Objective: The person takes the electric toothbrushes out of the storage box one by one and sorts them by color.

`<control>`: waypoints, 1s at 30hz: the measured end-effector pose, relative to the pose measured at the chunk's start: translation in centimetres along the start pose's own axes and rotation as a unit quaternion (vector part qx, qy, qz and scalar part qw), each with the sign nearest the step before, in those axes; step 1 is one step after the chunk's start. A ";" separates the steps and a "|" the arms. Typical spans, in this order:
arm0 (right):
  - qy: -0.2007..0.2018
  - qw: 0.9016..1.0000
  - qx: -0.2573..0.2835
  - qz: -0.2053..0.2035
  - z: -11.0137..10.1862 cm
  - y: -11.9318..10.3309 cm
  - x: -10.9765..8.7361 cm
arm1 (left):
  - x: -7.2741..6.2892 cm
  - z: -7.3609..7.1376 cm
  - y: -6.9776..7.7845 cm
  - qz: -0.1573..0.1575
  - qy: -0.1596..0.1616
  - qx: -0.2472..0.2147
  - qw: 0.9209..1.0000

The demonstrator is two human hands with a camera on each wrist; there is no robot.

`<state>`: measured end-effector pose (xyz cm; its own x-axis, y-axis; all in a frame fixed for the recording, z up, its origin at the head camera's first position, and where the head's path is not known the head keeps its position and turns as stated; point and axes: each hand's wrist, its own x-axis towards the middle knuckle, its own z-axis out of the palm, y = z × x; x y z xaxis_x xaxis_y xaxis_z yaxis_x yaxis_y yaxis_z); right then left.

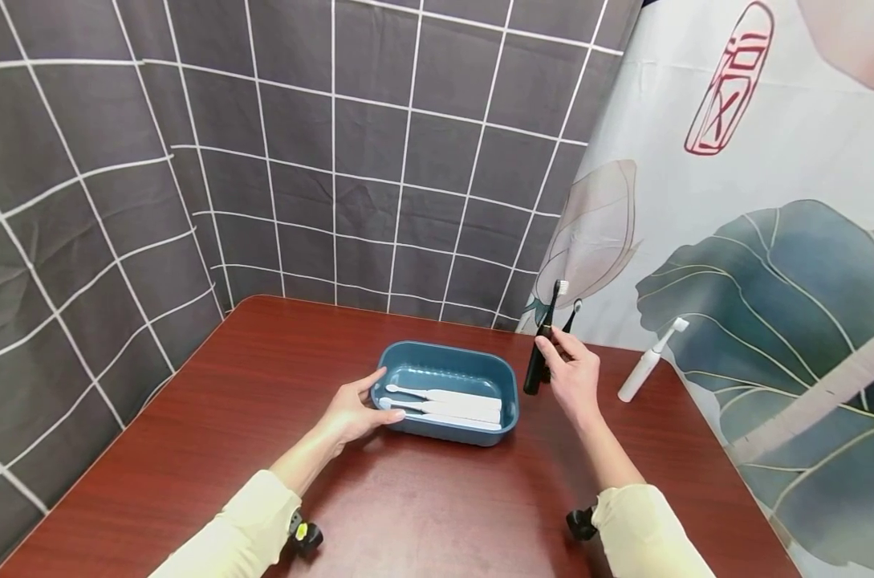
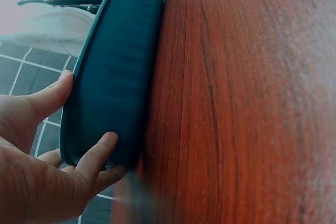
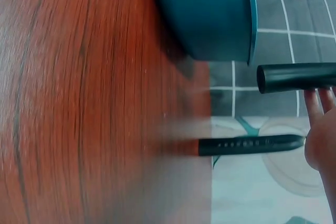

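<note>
My left hand (image 1: 353,409) grips the left end of a blue plastic bin (image 1: 444,359), its thumb at the rim in the left wrist view. Two white electric toothbrushes (image 1: 465,411) lie side by side in the bin, heads to the left. Just off the bin's right end, my right hand (image 1: 575,377) pinches a black electric toothbrush (image 1: 534,371), head up and slightly tilted. In the right wrist view the base of this toothbrush hangs above the tabletop. A second black electric toothbrush (image 3: 252,144) stands upright on the table behind that hand, partly hidden in the head view.
A white electric toothbrush (image 1: 640,374) stands upright at the right of the reddish-brown table (image 1: 278,353). Grey grid-patterned cloth (image 1: 364,201) hangs behind and at the left. A white cloth with leaf prints (image 1: 754,265) hangs along the right side.
</note>
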<state>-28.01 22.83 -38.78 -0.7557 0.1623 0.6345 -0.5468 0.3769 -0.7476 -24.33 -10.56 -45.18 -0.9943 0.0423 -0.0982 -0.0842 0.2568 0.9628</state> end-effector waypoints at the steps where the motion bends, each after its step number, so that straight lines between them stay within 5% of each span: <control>1: 0.003 1.000 -0.002 0.000 -0.3 0.1 0.0 | 0.0 0.0 0.0 0.000 -0.001 -0.001 1.000; 23: 0.064 0.995 -0.073 0.025 -2.4 2.9 -1.4 | 0.2 0.0 -0.2 -0.002 0.000 0.003 1.000; 30: 0.080 0.993 -0.061 0.066 -2.8 7.3 -1.7 | 0.2 -0.1 -0.2 -0.003 -0.001 0.007 1.000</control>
<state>-29.69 27.82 -44.81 -0.7452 0.3563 0.5637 -0.3920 0.4497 -0.8025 -24.50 -10.66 -45.32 -0.9936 0.0417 -0.1052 -0.0901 0.2705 0.9585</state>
